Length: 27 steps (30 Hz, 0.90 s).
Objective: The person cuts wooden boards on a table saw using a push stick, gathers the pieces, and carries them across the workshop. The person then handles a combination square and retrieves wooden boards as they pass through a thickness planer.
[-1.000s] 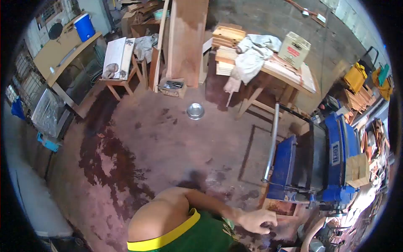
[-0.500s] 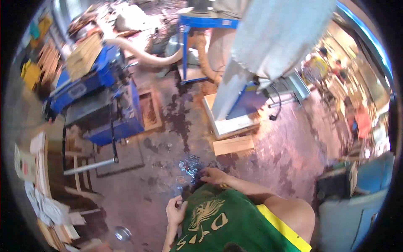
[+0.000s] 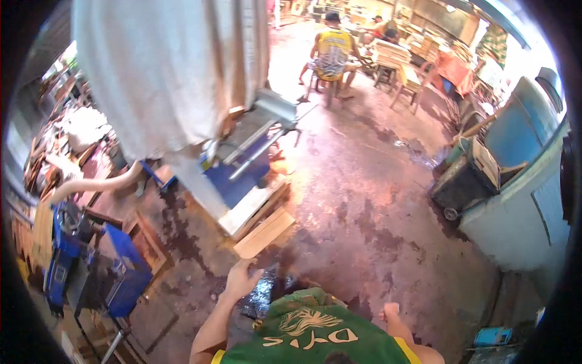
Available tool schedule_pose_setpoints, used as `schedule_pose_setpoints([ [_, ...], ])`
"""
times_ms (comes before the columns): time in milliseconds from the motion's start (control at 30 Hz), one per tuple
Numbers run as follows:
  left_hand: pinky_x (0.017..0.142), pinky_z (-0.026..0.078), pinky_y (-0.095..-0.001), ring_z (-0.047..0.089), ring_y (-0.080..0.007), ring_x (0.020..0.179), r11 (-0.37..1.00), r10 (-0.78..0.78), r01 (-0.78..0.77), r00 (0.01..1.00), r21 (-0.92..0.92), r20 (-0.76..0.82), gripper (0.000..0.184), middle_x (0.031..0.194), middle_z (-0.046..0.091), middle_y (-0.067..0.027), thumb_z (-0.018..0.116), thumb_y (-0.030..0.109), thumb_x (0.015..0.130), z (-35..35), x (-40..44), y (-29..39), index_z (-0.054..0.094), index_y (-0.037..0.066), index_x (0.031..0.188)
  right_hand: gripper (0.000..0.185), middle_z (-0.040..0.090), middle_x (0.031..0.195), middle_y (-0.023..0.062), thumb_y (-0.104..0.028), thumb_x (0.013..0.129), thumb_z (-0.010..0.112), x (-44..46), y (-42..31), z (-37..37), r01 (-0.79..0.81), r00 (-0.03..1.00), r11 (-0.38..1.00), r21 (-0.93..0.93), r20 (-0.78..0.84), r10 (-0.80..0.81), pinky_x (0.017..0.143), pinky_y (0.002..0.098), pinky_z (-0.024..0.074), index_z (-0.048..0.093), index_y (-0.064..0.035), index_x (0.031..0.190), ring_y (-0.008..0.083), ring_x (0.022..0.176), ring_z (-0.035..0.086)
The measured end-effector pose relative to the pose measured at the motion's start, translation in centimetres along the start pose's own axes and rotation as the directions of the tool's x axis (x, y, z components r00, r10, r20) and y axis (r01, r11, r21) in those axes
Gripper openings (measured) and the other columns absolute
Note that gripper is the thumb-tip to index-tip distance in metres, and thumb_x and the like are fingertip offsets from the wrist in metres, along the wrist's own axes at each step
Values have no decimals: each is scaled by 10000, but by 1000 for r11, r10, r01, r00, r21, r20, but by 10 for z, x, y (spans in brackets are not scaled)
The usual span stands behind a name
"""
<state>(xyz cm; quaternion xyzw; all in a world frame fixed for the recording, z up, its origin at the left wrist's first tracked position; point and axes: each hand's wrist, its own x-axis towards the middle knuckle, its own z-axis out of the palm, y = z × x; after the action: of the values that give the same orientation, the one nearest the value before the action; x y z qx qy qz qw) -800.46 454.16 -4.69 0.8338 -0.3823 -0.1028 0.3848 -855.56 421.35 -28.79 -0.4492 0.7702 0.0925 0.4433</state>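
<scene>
Over the floor, left of the green and yellow shirt (image 3: 315, 327), my left hand (image 3: 244, 278) is held out with its fingers partly spread and nothing in it. A wet, shiny patch (image 3: 262, 291) shows on the floor beside it, and a wooden board (image 3: 264, 233) lies just beyond. My right hand (image 3: 390, 310) hangs low on the other side of the shirt, over bare floor. Its fingers look curled in, but they are small and blurred, so whether they hold anything cannot be made out.
A blue machine (image 3: 127, 267) stands at the left with a hose (image 3: 100, 184). A large pale cloth bag (image 3: 176, 79) hangs above another machine (image 3: 242, 158). A person (image 3: 334, 48) sits at the back. At the right are a black wheeled bin (image 3: 464, 185) and a pale wall (image 3: 515, 227).
The view has swung round to the right, bringing the seated person and black bin closer into view. My hands have moved apart, one to each side of the shirt.
</scene>
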Motion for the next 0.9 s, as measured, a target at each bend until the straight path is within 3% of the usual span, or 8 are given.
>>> schedule_pose_setpoints([
  [67, 733, 554, -384, 697, -285, 782, 992, -72, 87, 985, -89, 160, 334, 875, 707, -163, 722, 242, 872, 45, 46, 47, 684, 20, 1119, 331, 726, 882, 174, -272, 867, 613, 19, 11, -12, 136, 989, 827, -545, 127, -79, 631, 461, 564, 710, 11, 1012, 313, 702, 722],
  [133, 656, 548, -341, 698, -224, 679, 983, -8, 45, 980, -180, 200, 324, 764, 705, -133, 704, 230, 894, 89, 86, 69, 693, 17, 1137, 397, 733, 934, 181, -316, 854, 607, 27, -22, -13, 210, 971, 744, -634, 226, -81, 691, 449, 571, 713, 16, 1043, 319, 754, 731],
  [300, 695, 549, -349, 702, -229, 740, 958, -173, 230, 938, -168, 300, 371, 805, 702, -146, 701, 201, 880, 162, 188, 89, 662, 2, 1191, 560, 711, 1123, 230, -440, 788, 610, 86, -182, 25, 394, 915, 744, -539, 149, -376, 876, 425, 550, 718, 20, 1089, 362, 1007, 710],
  [433, 800, 553, -373, 700, -275, 882, 971, -96, 129, 982, -202, 164, 474, 971, 696, -189, 733, 208, 851, 218, 303, 82, 616, 5, 1263, 414, 750, 1008, 172, -357, 840, 682, 137, -367, 56, 590, 768, 729, -347, -39, -639, 799, 439, 567, 719, -18, 1075, 338, 880, 732],
  [567, 883, 545, -402, 680, -306, 975, 973, 30, 26, 971, -229, 236, 498, 1087, 670, -210, 747, 215, 843, 259, 451, 78, 601, 16, 1276, 408, 743, 951, 135, -241, 837, 714, 136, -553, 27, 310, 891, 905, 290, 242, -383, 649, 329, 580, 685, -7, 1171, 129, 689, 695],
  [633, 883, 542, -408, 675, -315, 988, 959, 125, -68, 973, -274, 193, 471, 1078, 677, -193, 736, 203, 854, 258, 534, 105, 603, 7, 1260, 372, 751, 941, 118, -229, 845, 726, 149, -620, 0, 403, 894, 909, 107, 167, -416, 654, 331, 575, 693, -28, 1156, 182, 767, 726],
  [700, 882, 541, -406, 673, -314, 999, 938, 180, -135, 977, -318, 117, 460, 1081, 679, -186, 731, 196, 858, 249, 605, 133, 603, 5, 1256, 418, 754, 992, 136, -306, 793, 739, 176, -664, -22, 657, 698, 676, -334, -67, -712, 787, 370, 577, 725, -47, 1121, 252, 872, 729],
  [900, 863, 541, -366, 677, -254, 1000, 860, -20, -39, 994, -508, -110, 416, 1099, 690, -157, 731, 143, 865, 254, 775, 142, 620, 8, 1242, 356, 745, 988, 162, -365, 756, 712, 270, -774, -69, 424, 889, 819, -386, 4, -458, 871, 410, 551, 778, -93, 976, 316, 964, 714],
])
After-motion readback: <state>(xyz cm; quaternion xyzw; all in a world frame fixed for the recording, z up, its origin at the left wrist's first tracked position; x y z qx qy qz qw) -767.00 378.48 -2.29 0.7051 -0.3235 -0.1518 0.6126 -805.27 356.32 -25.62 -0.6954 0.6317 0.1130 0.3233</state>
